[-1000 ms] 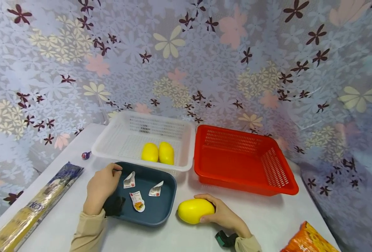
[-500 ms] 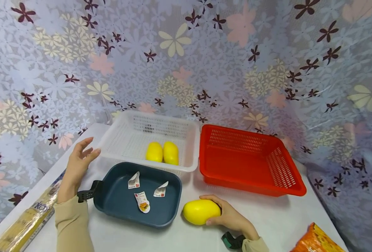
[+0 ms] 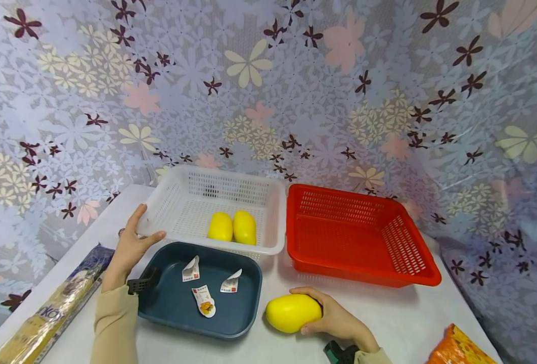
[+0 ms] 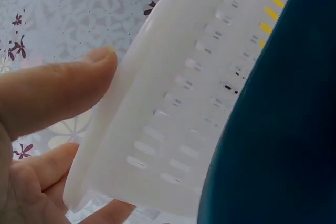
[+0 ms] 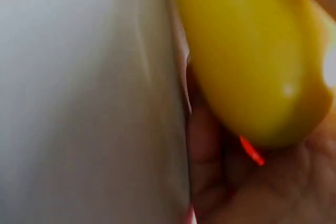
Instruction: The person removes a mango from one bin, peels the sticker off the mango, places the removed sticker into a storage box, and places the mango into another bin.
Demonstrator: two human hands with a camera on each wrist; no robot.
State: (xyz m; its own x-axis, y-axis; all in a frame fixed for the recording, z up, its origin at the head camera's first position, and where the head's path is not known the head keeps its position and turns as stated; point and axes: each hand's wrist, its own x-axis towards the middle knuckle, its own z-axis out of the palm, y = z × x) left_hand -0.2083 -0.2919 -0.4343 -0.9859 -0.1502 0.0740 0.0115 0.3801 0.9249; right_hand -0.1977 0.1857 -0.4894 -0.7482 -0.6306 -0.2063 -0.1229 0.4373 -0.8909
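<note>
My left hand (image 3: 129, 248) is at the front left corner of the white basket (image 3: 159, 226), thumb and fingers spread. In the left wrist view its thumb lies right at the rim of the basket (image 4: 173, 103), and other fingers pass partly behind it. My right hand (image 3: 337, 316) grips a smooth yellow mango (image 3: 293, 313) low over the table, fingers on the far side and thumb on the near side. The right wrist view shows the mango (image 5: 257, 61) against the palm. Two more yellow mangoes (image 3: 244, 227) lie in the white basket.
A dark blue pan (image 3: 186, 324) with three stickers inside stands before the white basket, beside my left wrist. A red basket (image 3: 364, 275) is at the right. A long noodle packet (image 3: 50, 313) lies at left, an orange snack bag (image 3: 459, 346) at front right.
My left hand has come off the blue pan's rim, swung out to the left, then moved in to the white basket's corner. The right hand keeps its hold on the mango.
</note>
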